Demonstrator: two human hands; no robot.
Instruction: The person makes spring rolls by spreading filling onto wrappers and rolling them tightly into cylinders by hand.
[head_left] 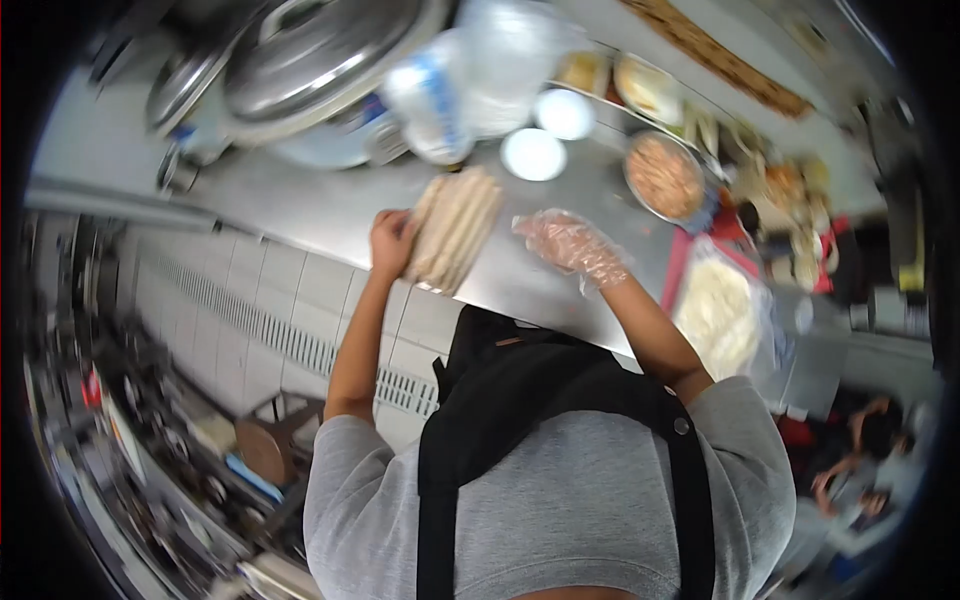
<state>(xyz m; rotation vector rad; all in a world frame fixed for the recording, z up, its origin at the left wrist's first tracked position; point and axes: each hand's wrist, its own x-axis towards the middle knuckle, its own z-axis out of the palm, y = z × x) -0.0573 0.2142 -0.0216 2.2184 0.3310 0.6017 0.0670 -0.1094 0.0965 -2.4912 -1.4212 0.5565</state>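
Observation:
My bare left hand (392, 243) grips the left edge of a pale, striped, flat bundle (455, 230), blurred by motion, near the front edge of the steel counter (330, 215). To its right, my right hand (572, 245) wears a clear plastic glove. Its fingers point left toward the bundle without touching it, spread a little, with nothing seen in them. Behind my hands lie two white round discs, one (533, 154) nearer and one (564, 114) farther back.
Large pots with metal lids (320, 60) and plastic-wrapped stacks (510, 60) stand at the back. A bowl of pinkish filling (664, 176) and a pink-edged tray of white food (715, 310) are at right. People (860, 470) appear at lower right.

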